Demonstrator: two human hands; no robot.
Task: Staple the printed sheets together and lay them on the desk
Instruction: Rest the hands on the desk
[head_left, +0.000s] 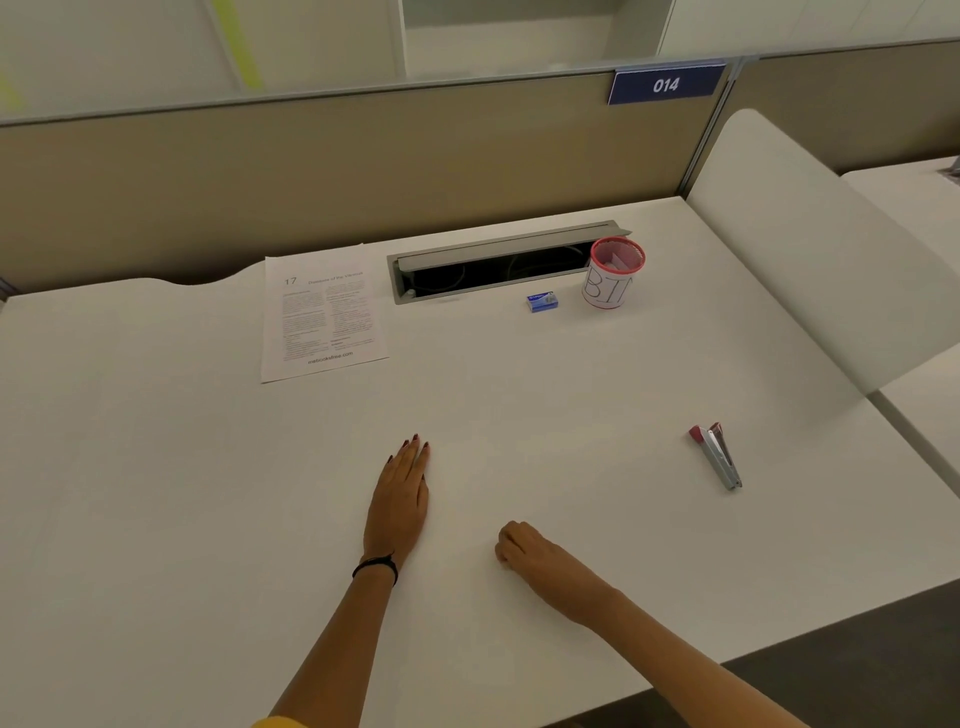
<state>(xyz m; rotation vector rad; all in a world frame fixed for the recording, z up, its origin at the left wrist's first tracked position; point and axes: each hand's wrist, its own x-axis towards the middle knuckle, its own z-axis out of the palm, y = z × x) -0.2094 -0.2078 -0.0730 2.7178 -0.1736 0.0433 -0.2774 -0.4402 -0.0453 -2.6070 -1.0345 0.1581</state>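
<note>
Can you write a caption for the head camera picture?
Both hands, left and right, rest empty on the desk; printed sheets and stapler lie untouched.

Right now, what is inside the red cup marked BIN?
Inside the red cup only its pale inner wall and something whitish show; the rim hides the bottom, so the contents cannot be told.

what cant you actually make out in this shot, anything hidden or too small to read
Head view, the only one:
- Printed sheets: body text too small and blurred; how many sheets are stacked, or whether they are stapled, does not show.
- Small blue box: label too small to read.
- Cup: lettering wraps out of sight; contents unclear.
- Right hand: curled, palm side hidden.
- Cable tray: interior too dark.
</note>
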